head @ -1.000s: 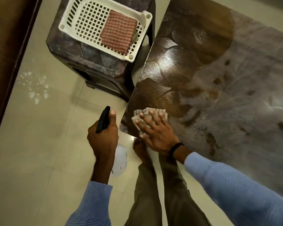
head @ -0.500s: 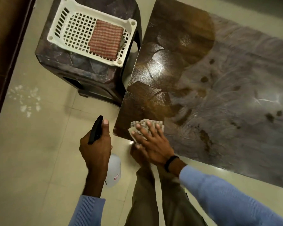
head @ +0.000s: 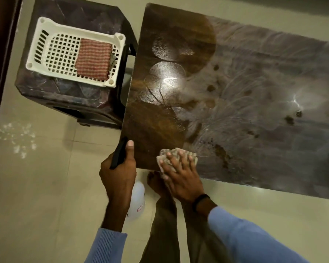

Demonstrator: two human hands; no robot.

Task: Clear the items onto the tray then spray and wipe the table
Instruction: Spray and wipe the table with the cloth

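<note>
My right hand [head: 180, 177] presses a crumpled grey cloth [head: 179, 153] flat onto the near left corner of the brown table [head: 245, 92]. The fingers are spread over the cloth. The table's left part looks dark and wet, the rest dusty with streaks and dark spots. My left hand [head: 118, 173] grips a white spray bottle [head: 138, 202] by its black trigger head, held off the table's corner above the floor. A white slotted tray [head: 46, 46] rests on a dark stool [head: 65, 95] to the left and holds a folded red checked cloth [head: 94, 59].
The stool stands close against the table's left edge. My legs and a bare foot [head: 156, 181] are at the table's near edge. White specks [head: 17, 135] mark the tiled floor at left, beside a dark wooden edge [head: 0, 54].
My right hand has slid the cloth a little to the right along the near edge. The view has shifted, so the stool and tray appear lower. The left hand keeps the bottle.
</note>
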